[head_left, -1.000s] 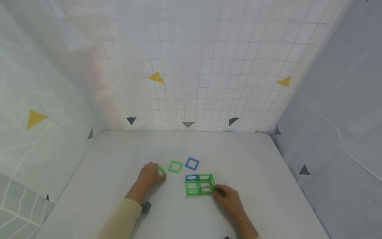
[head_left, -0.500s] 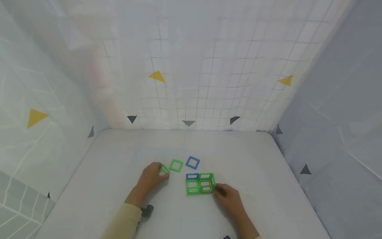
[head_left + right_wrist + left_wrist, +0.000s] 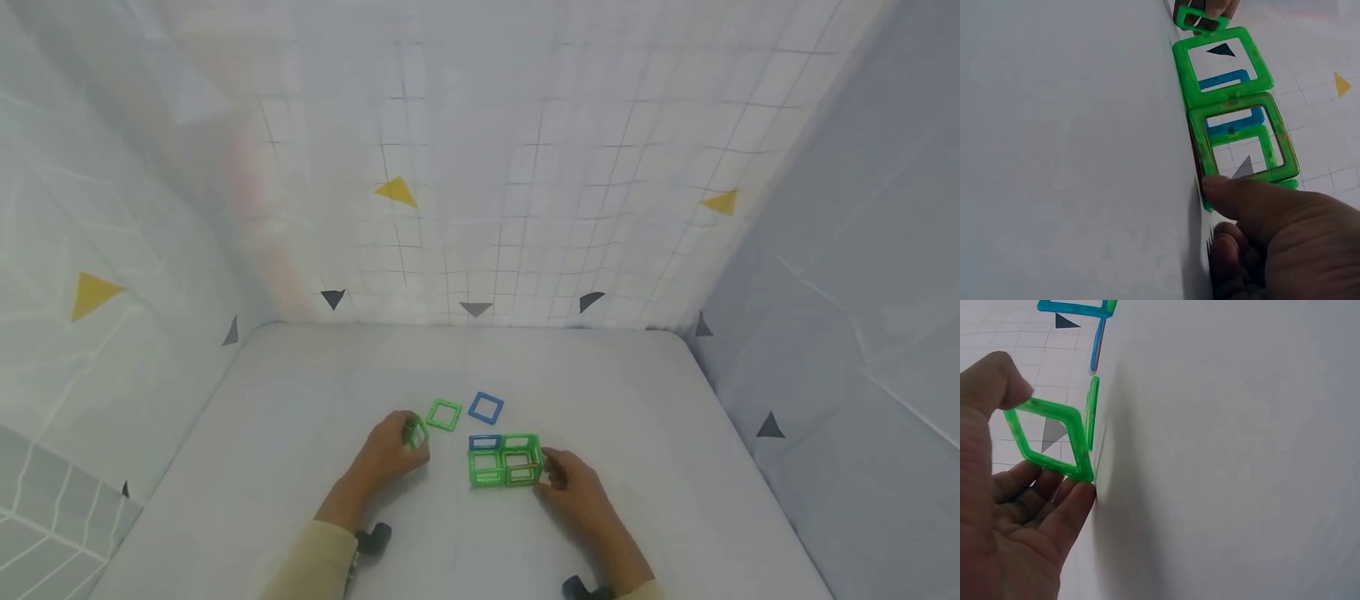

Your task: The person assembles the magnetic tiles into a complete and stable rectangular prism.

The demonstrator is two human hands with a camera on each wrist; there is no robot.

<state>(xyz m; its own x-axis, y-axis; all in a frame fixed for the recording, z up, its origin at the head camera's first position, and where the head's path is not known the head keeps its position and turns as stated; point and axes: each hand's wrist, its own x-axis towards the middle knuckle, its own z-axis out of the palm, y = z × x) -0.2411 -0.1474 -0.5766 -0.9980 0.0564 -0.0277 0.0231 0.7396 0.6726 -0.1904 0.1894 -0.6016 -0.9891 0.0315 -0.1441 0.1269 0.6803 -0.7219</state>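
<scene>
Between thumb and fingers, my left hand point(image 3: 390, 450) pinches a green square frame point(image 3: 1080, 439), held upright and tilted, left of the flat pieces. A joined structure of green and blue square frames point(image 3: 486, 477) stands on the table to its right. At that structure's right end is my right hand point(image 3: 579, 492), fingers bent and slightly parted. In the right wrist view the thumb point(image 3: 1229, 192) rests at the lower corner of the near green frame point(image 3: 1289, 153); whether the fingers behind grip it is hidden.
A loose green square point(image 3: 444, 415) and a loose blue square point(image 3: 486, 407) lie flat on the white table point(image 3: 330, 358), behind the structure. Sheeted walls with yellow and dark triangles rise around the table's back and sides.
The green square in my left hand has been lifted and turned more upright, with the hand slightly further right. My right hand's fingers have spread a little at the structure's end.
</scene>
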